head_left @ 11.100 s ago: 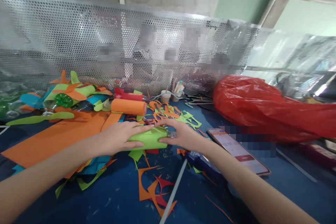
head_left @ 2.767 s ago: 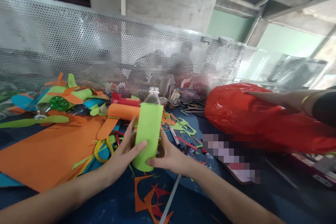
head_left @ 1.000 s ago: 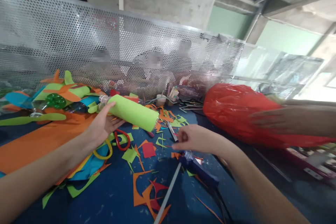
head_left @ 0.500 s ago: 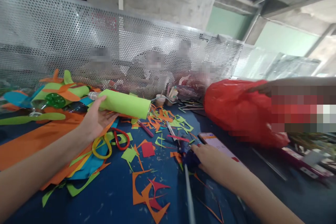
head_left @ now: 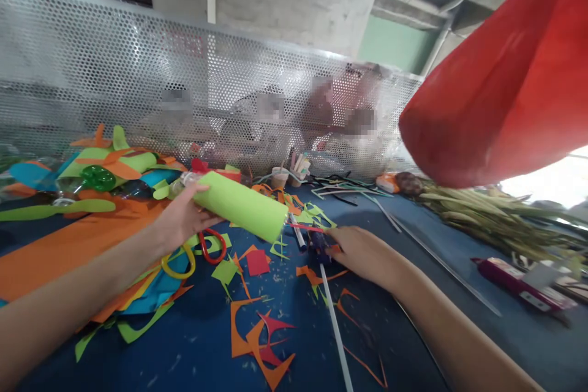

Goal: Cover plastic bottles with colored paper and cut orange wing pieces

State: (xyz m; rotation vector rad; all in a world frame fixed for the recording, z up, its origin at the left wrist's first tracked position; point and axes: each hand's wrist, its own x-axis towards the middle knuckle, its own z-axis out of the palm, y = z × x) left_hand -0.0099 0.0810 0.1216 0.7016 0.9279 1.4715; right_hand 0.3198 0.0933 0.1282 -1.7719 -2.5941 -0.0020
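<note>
My left hand (head_left: 184, 220) holds a plastic bottle wrapped in lime green paper (head_left: 243, 207), near its neck end, with the base tilted down to the right. My right hand (head_left: 351, 248) is at a dark blue glue gun (head_left: 319, 246), its fingertips touching or close to it; how they close is hard to see. A white glue stick or cord (head_left: 336, 327) runs from the gun toward me. A thin pink strip (head_left: 305, 228) lies between the bottle's base and my right fingertips.
Paper scraps (head_left: 266, 343), red-handled scissors (head_left: 214, 246) and yellow-handled scissors (head_left: 179, 263) lie on the blue table. Decorated bottles (head_left: 110, 162) stand back left. A red bag (head_left: 487, 86) hangs at upper right above dried stalks (head_left: 482, 208). Perforated metal screen (head_left: 114, 73) behind.
The green-wrapped bottle has moved right and down with my left hand. My right hand has shifted slightly up. The red bag has been lifted off the table, and the phone is no longer visible.
</note>
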